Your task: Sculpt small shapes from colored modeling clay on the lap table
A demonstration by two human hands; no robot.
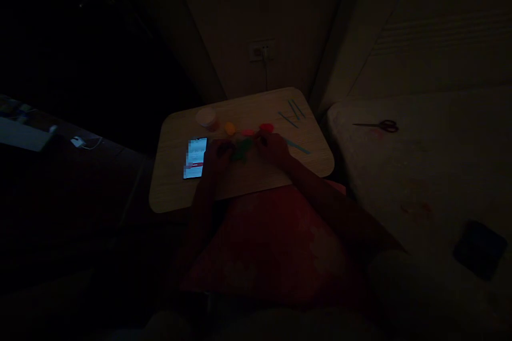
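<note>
In the dim light, my left hand [219, 155] rests over the table beside a lit phone, its fingers curled at the left edge of a green soft-looking piece [242, 148]. My right hand [275, 148] is on the other side of that piece, fingers bent and pressed together just below a red lump [266, 128]. What either hand pinches is too dark to make out. Behind the green piece lie a pink lump [247, 132] and an orange lump [230, 128]. The phone [196, 157] lies face up, partly behind my left hand.
A small light table [176, 192] carries a pale tub [206, 117] at the back left. Several thin blue strips [298, 145] lie on the right. Scissors [384, 126] rest on a pale surface further right, near a dark box-like object [480, 249]. A wall socket [262, 50] holds a plug.
</note>
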